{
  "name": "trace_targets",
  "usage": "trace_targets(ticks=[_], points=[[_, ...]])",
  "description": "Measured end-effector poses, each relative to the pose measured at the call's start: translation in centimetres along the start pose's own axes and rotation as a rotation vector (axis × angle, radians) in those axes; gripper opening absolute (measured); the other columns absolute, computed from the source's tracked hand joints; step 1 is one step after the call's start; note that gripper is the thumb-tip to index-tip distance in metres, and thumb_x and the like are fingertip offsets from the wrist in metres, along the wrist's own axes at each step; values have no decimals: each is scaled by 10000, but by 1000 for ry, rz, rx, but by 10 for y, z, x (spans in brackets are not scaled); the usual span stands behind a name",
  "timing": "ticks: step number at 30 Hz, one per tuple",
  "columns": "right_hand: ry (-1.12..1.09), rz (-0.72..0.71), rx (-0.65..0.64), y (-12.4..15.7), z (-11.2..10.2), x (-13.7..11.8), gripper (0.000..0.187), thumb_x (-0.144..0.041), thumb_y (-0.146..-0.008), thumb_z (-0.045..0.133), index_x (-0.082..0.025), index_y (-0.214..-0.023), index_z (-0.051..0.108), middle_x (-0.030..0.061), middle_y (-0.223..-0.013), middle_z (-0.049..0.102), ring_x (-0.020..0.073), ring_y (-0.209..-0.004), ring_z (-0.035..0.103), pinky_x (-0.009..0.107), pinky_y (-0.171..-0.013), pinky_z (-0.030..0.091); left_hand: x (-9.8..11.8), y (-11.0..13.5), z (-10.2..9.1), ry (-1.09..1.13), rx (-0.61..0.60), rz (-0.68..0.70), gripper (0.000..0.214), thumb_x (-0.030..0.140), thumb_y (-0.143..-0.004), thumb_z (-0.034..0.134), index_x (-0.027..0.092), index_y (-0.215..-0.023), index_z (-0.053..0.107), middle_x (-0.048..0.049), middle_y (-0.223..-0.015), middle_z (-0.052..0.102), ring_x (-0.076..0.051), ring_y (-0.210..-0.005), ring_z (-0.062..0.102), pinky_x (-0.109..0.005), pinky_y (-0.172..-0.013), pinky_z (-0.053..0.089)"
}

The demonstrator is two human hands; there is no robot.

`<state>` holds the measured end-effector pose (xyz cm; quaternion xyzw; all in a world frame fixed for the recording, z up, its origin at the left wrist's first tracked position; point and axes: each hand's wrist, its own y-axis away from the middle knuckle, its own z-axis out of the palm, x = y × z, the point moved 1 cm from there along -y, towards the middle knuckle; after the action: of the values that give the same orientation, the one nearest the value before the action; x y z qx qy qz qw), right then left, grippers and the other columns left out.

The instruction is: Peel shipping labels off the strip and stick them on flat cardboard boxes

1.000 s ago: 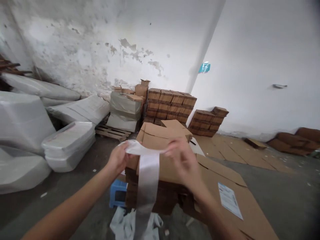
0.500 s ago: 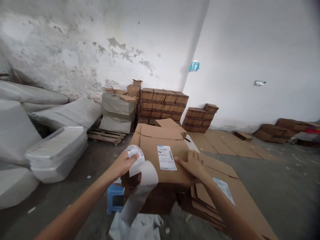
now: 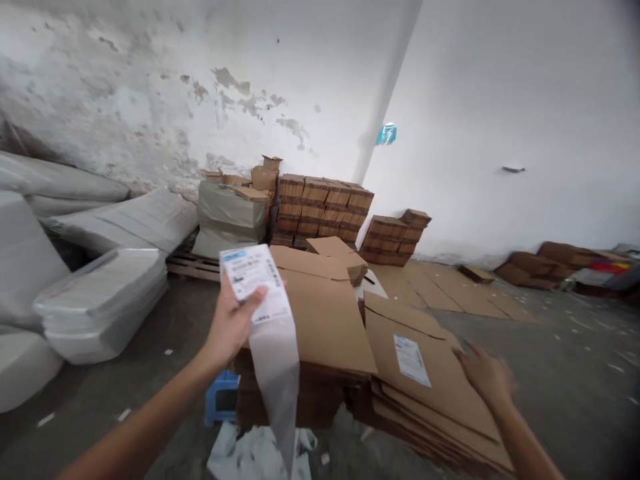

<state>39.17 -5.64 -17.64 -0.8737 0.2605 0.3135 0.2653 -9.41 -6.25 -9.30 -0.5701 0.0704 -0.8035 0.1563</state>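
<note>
My left hand is closed on a strip of printed shipping labels, thumb on its face. The strip's white backing hangs down in front of the middle stack of flattened cardboard boxes, whose top sheet shows no label. To the right, a flattened box with a label stuck on it lies on top of another, fanned pile. My right hand is at that box's right edge, fingers apart and slightly blurred; whether it touches the cardboard I cannot tell.
Crumpled white backing paper lies on the floor below, beside a blue stool. White wrapped bundles stand at left. Bundled cardboard stacks line the wall. Cardboard sheets cover part of the floor behind.
The labelled box has gone from the middle stack to the right pile, and my right hand has moved right. My left hand has raised the label strip, now held flatter towards me.
</note>
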Motion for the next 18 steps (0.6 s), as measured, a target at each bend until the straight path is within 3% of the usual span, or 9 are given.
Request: trace_targets(ticks=[2, 4, 5, 7, 9, 11, 13, 15, 18], points=[[-173, -163, -165, 40, 17, -87, 539, -541, -714, 533, -219, -1143, 584, 102, -916, 686, 250, -858, 653, 450, -823, 485, -2, 9, 15, -131, -245, -60, 535, 314, -781, 652, 235, -1288, 498, -85, -1043, 725, -281, -965, 667, -399, -882, 498], [-512, -470, -591, 87, 32, -171, 719, -478, -784, 555, -250, -1407, 277, 72, -1046, 672, 200, -922, 643, 390, -850, 493, -3, 16, 24, -320, -470, -44, 310, 334, -800, 611, 193, -1068, 678, -85, -992, 737, -311, -1054, 622, -414, -982, 425], [-544, -597, -723, 110, 36, -204, 737, -430, -763, 621, -274, -1399, 285, 52, -1080, 663, 187, -945, 635, 364, -862, 491, -3, 19, 25, -402, -539, -23, 253, 343, -802, 601, 189, -961, 723, -84, -979, 739, -322, -1095, 594, -415, -1019, 387], [-562, -769, -753, 146, 42, -245, 439, -349, -798, 613, -278, -1218, 507, 24, -1066, 666, 177, -970, 623, 334, -867, 484, -1, 24, 21, -459, -575, -53, 229, 370, -776, 625, 197, -864, 746, -77, -990, 735, -329, -1120, 571, -414, -1033, 366], [-548, -832, -646, 169, 48, -259, 171, -304, -847, 552, -250, -1000, 609, 18, -1013, 677, 172, -959, 625, 313, -848, 486, 3, 27, 14, -296, -514, -235, 307, 436, -757, 632, 191, -910, 735, -84, -1018, 728, -317, -1081, 596, -410, -990, 412], [-527, -916, -606, 185, 56, -260, 156, -264, -868, 518, -247, -996, 606, 25, -997, 679, 175, -951, 621, 314, -836, 485, 6, 27, 7, 2, -376, -478, 402, 477, -787, 574, 153, -987, 702, -114, -1025, 723, -298, -1022, 634, -394, -923, 470], [-482, -1073, -611, 195, 59, -260, 184, -218, -871, 501, -253, -1020, 604, 31, -990, 667, 184, -944, 601, 333, -839, 468, 6, 20, -3, 239, -179, -609, 390, 400, -848, 494, 100, -1032, 662, -151, -1009, 720, -278, -978, 658, -374, -868, 506], [-489, -1163, -589, 194, 55, -266, 153, -205, -874, 491, -248, -932, 626, 38, -961, 637, 188, -942, 571, 346, -846, 443, 3, 5, -22, 279, 36, -589, 320, 271, -869, 469, 52, -1040, 628, -177, -961, 722, -263, -907, 682, -362, -810, 531], [-706, -942, -454, 166, 50, -279, 141, -280, -899, 461, -224, -847, 580, 33, -897, 594, 170, -885, 560, 324, -801, 445, -3, -17, -63, 181, 337, -401, 261, 153, -896, 410, 89, -1093, 568, -112, -856, 732, -178, -773, 695, -292, -739, 541]])
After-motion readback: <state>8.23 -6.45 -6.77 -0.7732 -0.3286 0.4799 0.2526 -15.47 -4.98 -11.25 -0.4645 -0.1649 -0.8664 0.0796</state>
